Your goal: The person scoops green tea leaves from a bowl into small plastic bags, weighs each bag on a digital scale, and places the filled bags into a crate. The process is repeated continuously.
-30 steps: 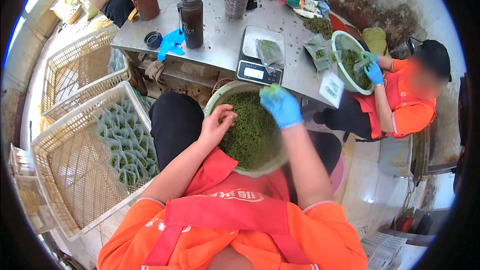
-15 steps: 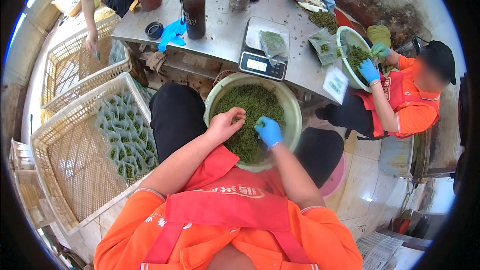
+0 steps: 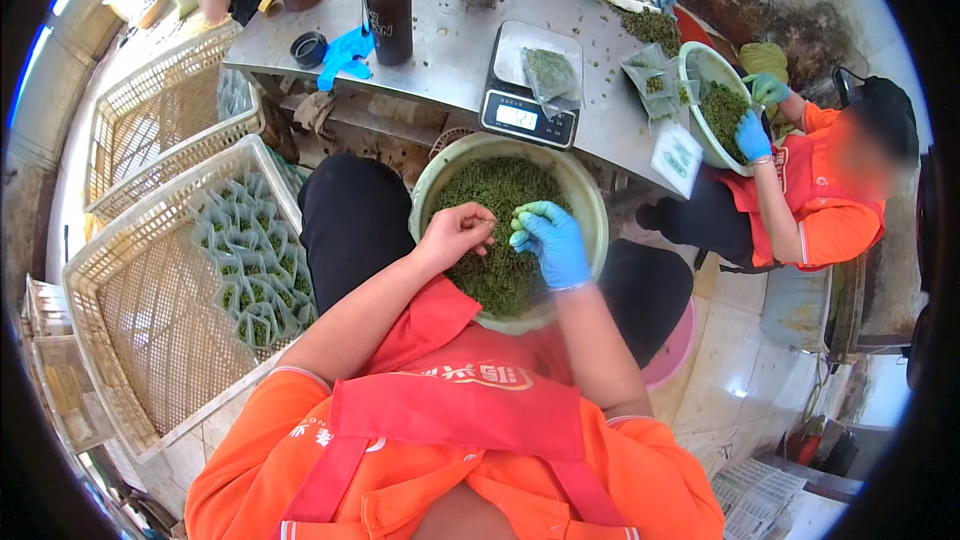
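Observation:
A pale green basin (image 3: 592, 210) sits between my knees, holding a heap of small green berries (image 3: 505, 290) that look like green peppercorns. Over its middle, my bare left hand (image 3: 462, 237) is closed, thumb and fingertips pinched together. My right hand (image 3: 556, 242) wears a blue glove with green at the fingertips; it is closed in a pinch just to the right of the left hand. Whatever either hand holds is too small to make out. Beyond the basin, a digital scale (image 3: 510, 112) carries a clear bag (image 3: 551, 75) of green contents.
To my left, a large plastic crate (image 3: 150, 340) has rows of filled bags (image 3: 255, 270); another crate (image 3: 110, 160) stands behind it. A steel table (image 3: 440, 70) holds a dark bottle (image 3: 387, 10) and a blue glove (image 3: 346, 56). At right, a gloved co-worker (image 3: 800, 180) handles another basin (image 3: 690, 70).
My right hand has turned, its fingertips raised and now showing green. My left hand has moved slightly and stays pinched. The hand of the person at far left has lifted out of the crate.

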A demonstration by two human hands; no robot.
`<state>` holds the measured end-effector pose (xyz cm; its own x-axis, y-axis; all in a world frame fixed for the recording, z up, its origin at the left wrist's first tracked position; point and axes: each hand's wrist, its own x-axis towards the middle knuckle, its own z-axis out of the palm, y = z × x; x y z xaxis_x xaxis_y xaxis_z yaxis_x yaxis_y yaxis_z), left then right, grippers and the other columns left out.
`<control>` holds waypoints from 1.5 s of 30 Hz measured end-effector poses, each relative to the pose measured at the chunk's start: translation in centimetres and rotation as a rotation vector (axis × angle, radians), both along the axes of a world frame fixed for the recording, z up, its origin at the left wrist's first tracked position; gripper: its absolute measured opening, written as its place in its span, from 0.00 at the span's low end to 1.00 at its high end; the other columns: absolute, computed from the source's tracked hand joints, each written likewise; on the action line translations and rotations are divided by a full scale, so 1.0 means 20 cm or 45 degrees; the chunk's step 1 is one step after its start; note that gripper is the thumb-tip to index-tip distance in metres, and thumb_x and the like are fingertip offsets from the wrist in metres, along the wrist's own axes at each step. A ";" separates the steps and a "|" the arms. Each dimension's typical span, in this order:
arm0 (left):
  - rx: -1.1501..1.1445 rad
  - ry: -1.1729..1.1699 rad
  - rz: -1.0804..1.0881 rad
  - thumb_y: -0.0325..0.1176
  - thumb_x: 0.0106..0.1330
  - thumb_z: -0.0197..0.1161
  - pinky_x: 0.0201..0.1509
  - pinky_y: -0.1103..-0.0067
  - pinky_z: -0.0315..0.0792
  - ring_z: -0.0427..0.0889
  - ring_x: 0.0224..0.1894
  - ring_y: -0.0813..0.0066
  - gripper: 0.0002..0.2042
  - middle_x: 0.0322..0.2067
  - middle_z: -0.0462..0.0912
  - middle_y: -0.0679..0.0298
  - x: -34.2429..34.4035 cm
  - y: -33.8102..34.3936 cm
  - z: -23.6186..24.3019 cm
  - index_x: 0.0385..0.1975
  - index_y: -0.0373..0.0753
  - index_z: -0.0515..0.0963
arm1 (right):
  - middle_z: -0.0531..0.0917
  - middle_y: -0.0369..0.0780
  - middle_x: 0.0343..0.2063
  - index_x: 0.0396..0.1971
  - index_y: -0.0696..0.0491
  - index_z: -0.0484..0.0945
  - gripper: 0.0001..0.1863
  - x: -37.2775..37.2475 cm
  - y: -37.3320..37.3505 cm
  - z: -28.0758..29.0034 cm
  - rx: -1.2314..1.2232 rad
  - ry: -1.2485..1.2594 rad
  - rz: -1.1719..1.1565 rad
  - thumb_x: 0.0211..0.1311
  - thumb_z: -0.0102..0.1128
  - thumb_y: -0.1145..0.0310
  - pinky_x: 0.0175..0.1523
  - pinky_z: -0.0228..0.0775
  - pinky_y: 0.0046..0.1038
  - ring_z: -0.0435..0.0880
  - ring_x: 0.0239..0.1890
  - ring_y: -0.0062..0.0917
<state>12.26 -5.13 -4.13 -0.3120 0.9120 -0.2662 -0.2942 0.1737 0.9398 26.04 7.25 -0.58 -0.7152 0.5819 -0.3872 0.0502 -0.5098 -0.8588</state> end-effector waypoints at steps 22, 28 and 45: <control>0.362 0.713 0.322 0.24 0.57 0.62 0.49 0.78 0.68 0.75 0.45 0.71 0.06 0.46 0.74 0.59 0.03 -0.02 0.07 0.34 0.34 0.78 | 0.80 0.39 0.32 0.39 0.56 0.75 0.08 -0.07 -0.06 -0.08 -0.427 0.219 0.104 0.59 0.55 0.72 0.40 0.77 0.27 0.81 0.33 0.24; 0.111 -0.007 0.408 0.30 0.62 0.58 0.33 0.85 0.73 0.78 0.32 0.81 0.09 0.29 0.80 0.63 -0.03 -0.03 0.07 0.39 0.33 0.77 | 0.81 0.38 0.29 0.37 0.55 0.75 0.08 0.03 -0.01 -0.11 -0.423 -0.017 0.322 0.56 0.56 0.76 0.37 0.76 0.26 0.82 0.32 0.23; 0.021 1.276 -0.318 0.40 0.59 0.59 0.44 0.69 0.71 0.80 0.37 0.68 0.17 0.39 0.79 0.61 -0.04 -0.04 0.07 0.46 0.41 0.72 | 0.77 0.44 0.46 0.48 0.59 0.71 0.15 -0.07 0.10 -0.04 0.455 -0.047 -0.090 0.63 0.49 0.72 0.35 0.74 0.21 0.81 0.32 0.23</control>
<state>11.53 -5.88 -2.79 -0.1851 0.9824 0.0247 0.6681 0.1074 0.7362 24.61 9.22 -1.45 -0.6579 0.7324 -0.1751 0.0599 -0.1808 -0.9817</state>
